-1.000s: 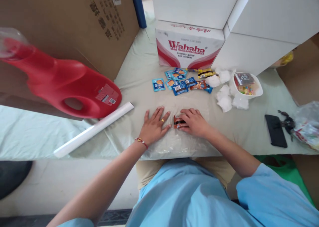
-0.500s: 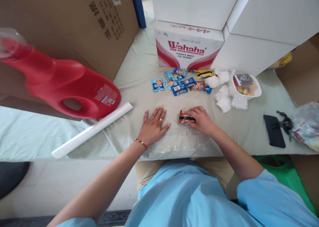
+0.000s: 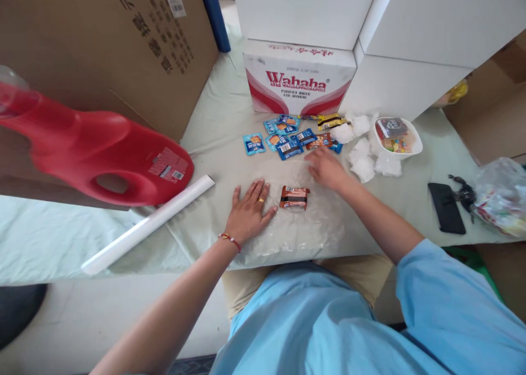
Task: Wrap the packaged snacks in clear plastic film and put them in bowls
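My left hand [image 3: 249,210] lies flat with fingers spread on a clear plastic bag [image 3: 299,235] at the table's front. Just right of its fingertips, one brown snack packet [image 3: 295,197] rests on the bag, touched by neither hand. My right hand [image 3: 326,169], slightly blurred, is at the near edge of a group of snack packets. Its fingers are loosely bent and apart, with nothing seen in them. Closest to it are another brown packet [image 3: 319,141] and a dark blue packet [image 3: 290,149]. Light blue packets [image 3: 253,144] and a yellow packet [image 3: 330,121] lie around these.
White wrapped bundles [image 3: 362,166] and a white tub [image 3: 412,147] of small items stand right. A phone [image 3: 447,208] and keys [image 3: 466,194] lie further right. Left are a red jug [image 3: 110,155], a white tube [image 3: 150,224] and a carton [image 3: 102,51]; a Wahaha box [image 3: 298,84] stands behind.
My right hand has let go of the brown packet, leaving it on the plastic bag, and has moved away to the group of packets. My left hand stays flat. The view has shifted slightly.
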`<state>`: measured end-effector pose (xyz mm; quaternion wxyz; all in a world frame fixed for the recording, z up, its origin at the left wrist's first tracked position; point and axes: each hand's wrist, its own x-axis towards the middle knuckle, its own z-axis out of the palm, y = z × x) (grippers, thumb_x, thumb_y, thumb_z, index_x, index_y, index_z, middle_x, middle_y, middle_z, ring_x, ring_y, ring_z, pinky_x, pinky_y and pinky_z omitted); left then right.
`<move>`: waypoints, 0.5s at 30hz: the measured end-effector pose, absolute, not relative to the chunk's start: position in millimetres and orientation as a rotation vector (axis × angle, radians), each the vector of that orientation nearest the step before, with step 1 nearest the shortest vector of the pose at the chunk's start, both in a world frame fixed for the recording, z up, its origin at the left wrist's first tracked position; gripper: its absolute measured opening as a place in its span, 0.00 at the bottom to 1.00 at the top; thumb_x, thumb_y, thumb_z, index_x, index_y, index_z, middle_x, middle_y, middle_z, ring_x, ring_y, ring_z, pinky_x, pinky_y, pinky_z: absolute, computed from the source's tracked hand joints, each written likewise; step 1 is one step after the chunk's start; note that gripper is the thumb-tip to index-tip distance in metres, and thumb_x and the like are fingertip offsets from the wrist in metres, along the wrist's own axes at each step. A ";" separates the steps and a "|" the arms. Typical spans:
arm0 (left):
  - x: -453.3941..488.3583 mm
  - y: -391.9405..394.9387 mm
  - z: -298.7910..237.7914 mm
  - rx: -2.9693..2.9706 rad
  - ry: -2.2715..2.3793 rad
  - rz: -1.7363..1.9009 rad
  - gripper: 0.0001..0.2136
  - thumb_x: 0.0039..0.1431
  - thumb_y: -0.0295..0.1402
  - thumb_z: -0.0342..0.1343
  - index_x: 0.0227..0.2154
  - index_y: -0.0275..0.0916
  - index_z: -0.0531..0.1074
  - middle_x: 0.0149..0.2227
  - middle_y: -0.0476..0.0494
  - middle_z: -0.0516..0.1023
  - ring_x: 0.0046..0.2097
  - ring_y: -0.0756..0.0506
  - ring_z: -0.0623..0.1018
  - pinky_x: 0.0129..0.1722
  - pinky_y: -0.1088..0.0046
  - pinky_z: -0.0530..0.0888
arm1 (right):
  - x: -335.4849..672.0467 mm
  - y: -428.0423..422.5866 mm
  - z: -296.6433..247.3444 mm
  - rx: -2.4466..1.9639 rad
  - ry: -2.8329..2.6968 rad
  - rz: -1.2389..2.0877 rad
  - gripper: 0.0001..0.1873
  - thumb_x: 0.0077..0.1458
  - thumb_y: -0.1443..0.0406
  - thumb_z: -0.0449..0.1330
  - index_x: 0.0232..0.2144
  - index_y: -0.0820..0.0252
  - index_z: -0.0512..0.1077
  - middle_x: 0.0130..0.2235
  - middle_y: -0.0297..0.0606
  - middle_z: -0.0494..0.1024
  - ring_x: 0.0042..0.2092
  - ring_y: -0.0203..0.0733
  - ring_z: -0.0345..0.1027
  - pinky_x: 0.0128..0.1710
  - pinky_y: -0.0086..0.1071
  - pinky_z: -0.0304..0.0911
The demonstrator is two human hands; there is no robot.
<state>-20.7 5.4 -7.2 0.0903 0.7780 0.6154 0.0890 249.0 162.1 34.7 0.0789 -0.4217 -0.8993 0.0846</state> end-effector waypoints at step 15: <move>-19.8 4.7 -3.1 2.304 1.829 0.259 0.32 0.73 0.49 0.44 0.75 0.44 0.53 0.77 0.36 0.54 0.77 0.37 0.56 0.75 0.42 0.41 | 294.5 223.7 44.7 -1.504 -2.412 -0.010 0.20 0.68 0.68 0.48 0.50 0.65 0.78 0.44 0.55 0.79 0.51 0.60 0.64 0.54 0.49 0.60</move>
